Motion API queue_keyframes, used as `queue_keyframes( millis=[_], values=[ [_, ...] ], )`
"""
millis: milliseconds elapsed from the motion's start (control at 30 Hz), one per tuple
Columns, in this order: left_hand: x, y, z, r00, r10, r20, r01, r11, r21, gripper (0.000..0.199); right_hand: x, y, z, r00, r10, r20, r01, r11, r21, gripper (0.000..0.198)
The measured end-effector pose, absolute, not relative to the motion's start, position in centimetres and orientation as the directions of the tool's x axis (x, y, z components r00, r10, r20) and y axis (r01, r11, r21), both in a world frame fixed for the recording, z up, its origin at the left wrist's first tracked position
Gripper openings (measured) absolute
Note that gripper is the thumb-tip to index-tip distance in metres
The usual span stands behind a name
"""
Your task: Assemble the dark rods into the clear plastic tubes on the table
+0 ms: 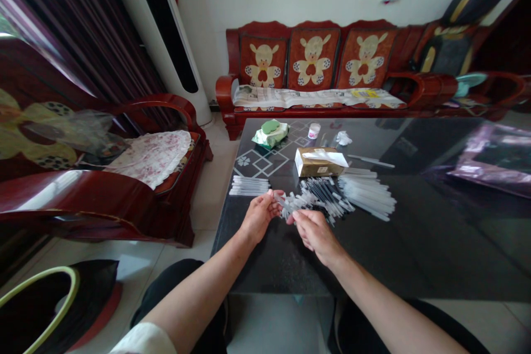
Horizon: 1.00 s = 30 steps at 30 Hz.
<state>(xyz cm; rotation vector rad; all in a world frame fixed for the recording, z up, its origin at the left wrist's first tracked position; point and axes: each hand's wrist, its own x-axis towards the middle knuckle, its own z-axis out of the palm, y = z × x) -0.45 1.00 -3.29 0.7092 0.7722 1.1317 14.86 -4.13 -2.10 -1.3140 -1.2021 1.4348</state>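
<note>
Pinching a translucent tube (284, 204) at opposite ends, left hand (260, 214) and right hand (314, 232) sit slightly apart. White tubes (249, 187) lie aligned on desk (390, 257).

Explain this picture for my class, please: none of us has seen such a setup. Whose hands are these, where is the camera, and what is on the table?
There is no machine here: a person works with two bare hands. The only picture comes from a camera worn on the head, looking forward and down.

The left hand and right hand are close together over a dark table, holding a slim pale piece between their fingers. It is too small to make out exactly.

To the left lies a neat row of pale sticks. Beyond the right hand are a black-and-white pile and a fan of pale sticks. Farther back stand a gold-and-white box, a green packet and a small tub.
</note>
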Motion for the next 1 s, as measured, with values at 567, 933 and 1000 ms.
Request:
queue_keyframes(
  millis=[567,933,1000],
  values=[
    [-4.4,1.8,-1.6,0.697,0.68,0.228,0.493,-0.685,0.536,0.023,18.9,-3.1,-2.1,-0.184,0.955,-0.232,0.417,-0.138,-0.898,0.049],
    [-11.1,5.8,-2.8,0.384,0.916,0.119,0.896,-0.4,0.19,0.015,21.8,-2.4,-1.3,0.017,0.987,-0.159,0.421,-0.151,-0.894,0.046],
    [-10.8,6.0,-3.3,0.38,0.919,0.104,0.903,-0.393,0.172,0.014,21.9,-2.4,-1.0,0.019,0.989,-0.15,0.423,-0.144,-0.895,0.045]
  ],
)
